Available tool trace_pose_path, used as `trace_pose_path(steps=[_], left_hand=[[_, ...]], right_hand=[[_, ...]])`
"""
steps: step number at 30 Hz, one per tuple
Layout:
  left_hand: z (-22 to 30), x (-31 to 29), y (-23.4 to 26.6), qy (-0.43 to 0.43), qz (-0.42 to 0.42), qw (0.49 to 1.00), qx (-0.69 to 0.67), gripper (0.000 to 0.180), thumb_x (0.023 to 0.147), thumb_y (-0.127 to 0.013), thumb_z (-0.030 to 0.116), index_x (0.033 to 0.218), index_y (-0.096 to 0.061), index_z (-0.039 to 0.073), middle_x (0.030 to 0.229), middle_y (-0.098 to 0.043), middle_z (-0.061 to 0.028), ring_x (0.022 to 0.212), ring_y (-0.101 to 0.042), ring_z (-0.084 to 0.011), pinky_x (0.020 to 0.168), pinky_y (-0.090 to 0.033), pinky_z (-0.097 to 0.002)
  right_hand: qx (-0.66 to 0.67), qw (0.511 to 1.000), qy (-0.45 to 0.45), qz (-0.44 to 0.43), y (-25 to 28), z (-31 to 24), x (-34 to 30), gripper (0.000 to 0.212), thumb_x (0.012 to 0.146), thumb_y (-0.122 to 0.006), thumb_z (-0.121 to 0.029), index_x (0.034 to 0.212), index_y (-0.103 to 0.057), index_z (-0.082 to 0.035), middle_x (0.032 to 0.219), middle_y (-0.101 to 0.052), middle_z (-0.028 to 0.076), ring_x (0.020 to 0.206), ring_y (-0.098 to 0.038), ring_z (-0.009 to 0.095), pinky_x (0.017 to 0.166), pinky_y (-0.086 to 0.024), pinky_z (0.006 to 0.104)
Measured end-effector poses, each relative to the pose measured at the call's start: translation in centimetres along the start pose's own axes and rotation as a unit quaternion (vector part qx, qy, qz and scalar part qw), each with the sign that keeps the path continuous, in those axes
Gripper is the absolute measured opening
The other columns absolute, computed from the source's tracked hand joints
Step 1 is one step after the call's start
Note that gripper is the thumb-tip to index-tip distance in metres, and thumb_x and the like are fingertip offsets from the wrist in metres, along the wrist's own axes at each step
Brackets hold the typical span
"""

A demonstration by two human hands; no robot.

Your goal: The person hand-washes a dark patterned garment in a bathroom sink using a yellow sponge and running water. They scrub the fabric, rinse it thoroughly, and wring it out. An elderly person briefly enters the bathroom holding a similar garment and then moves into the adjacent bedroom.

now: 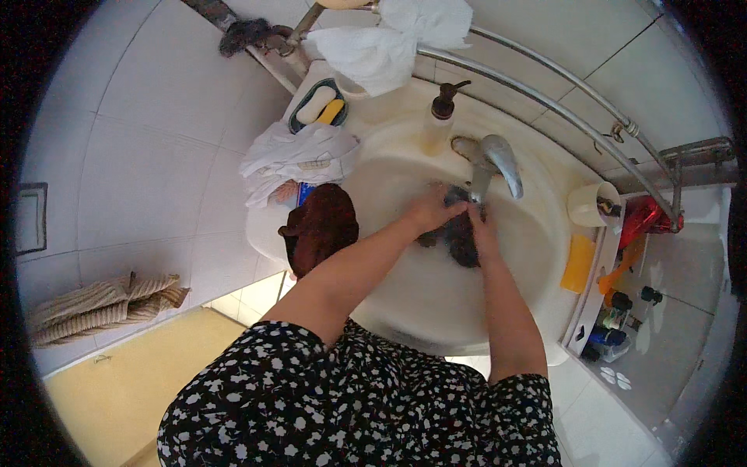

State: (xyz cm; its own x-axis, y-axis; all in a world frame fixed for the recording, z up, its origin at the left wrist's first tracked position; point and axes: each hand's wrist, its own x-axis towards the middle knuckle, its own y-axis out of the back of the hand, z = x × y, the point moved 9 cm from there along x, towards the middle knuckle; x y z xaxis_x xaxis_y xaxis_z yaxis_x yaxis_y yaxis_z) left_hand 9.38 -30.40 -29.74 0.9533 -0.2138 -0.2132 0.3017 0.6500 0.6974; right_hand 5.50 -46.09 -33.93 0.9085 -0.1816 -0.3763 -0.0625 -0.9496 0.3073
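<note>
Both my hands are together under the faucet (489,159) in the white sink basin (405,300). My left hand (432,210) and my right hand (481,222) grip a wet, dark piece of cloth (464,247) from its two sides, just below the spout. Part of the cloth hangs down toward the basin, and its exact kind is hard to make out. A dark brown piece of cloth (323,224) lies over the sink's left edge, beside my left forearm. Behind it rests a crumpled white cloth (299,159).
A soap dish (319,107) with white and yellow bars stands at the back left. A pump bottle (440,121) is behind the basin. Metal rails (545,82) with a white towel (366,58) cross above. On the right are a cup (587,204), a yellow-orange block (577,263) and a shelf with bottles (607,336).
</note>
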Motion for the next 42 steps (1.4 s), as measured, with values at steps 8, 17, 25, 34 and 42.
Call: trace_pose_path(steps=[8,17,25,34,42], left_hand=[[2.7,-6.8,0.4,-0.122,-0.060,0.959,0.251,0.059,0.082,-0.054,0.046,0.128,-0.042,0.011,0.134,-0.036,-0.0182,0.127,-0.028,-0.0349,0.093,-0.032,-0.0575],[-1.3,-2.1,-5.1,-0.055,-0.135,0.936,0.320,0.045,0.080,-0.053,0.025,0.124,-0.047,0.015,0.126,-0.042,-0.0144,0.114,-0.041,-0.0323,0.088,-0.037,-0.0503],[-0.1,-1.0,-1.1,-0.116,0.039,0.986,0.112,0.035,0.078,-0.058,0.027,0.107,-0.054,0.009,0.110,-0.055,-0.0159,0.095,-0.056,-0.0338,0.078,-0.047,-0.0461],[2.4,-9.8,-0.2,-0.089,-0.415,0.873,0.241,0.057,0.076,-0.052,0.057,0.115,-0.056,0.016,0.117,-0.053,-0.0127,0.117,-0.042,-0.0331,0.093,-0.034,-0.0507],[1.2,-9.3,-1.3,-0.194,-0.144,0.906,0.347,0.043,0.084,-0.049,0.040,0.117,-0.052,0.014,0.123,-0.044,-0.0150,0.115,-0.041,-0.0335,0.094,-0.031,-0.0530]], right_hand=[[-0.500,0.833,0.225,-0.073,-0.7,-6.7,-7.5,0.063,0.077,-0.056,-0.053,0.127,-0.046,-0.015,0.139,-0.024,0.021,0.126,-0.026,0.039,0.094,-0.020,0.0662],[-0.594,0.787,0.136,-0.093,-3.9,-1.9,-1.8,0.043,0.083,-0.052,-0.023,0.123,-0.048,-0.008,0.128,-0.042,0.019,0.113,-0.043,0.037,0.094,-0.031,0.0547],[-0.155,0.978,0.107,-0.085,-1.7,-0.9,-0.9,0.046,0.080,-0.060,-0.028,0.118,-0.050,-0.004,0.118,-0.051,0.018,0.107,-0.050,0.035,0.092,-0.039,0.0410],[-0.269,0.931,0.075,-0.234,-1.5,-3.5,-8.4,0.069,0.073,-0.064,-0.046,0.128,-0.043,-0.010,0.135,-0.033,0.019,0.124,-0.032,0.036,0.099,-0.032,0.0468],[-0.562,0.784,0.125,-0.232,-4.8,-4.1,-11.4,0.077,0.074,-0.060,-0.051,0.131,-0.034,-0.007,0.138,-0.023,0.020,0.126,-0.026,0.039,0.095,-0.030,0.0581]])
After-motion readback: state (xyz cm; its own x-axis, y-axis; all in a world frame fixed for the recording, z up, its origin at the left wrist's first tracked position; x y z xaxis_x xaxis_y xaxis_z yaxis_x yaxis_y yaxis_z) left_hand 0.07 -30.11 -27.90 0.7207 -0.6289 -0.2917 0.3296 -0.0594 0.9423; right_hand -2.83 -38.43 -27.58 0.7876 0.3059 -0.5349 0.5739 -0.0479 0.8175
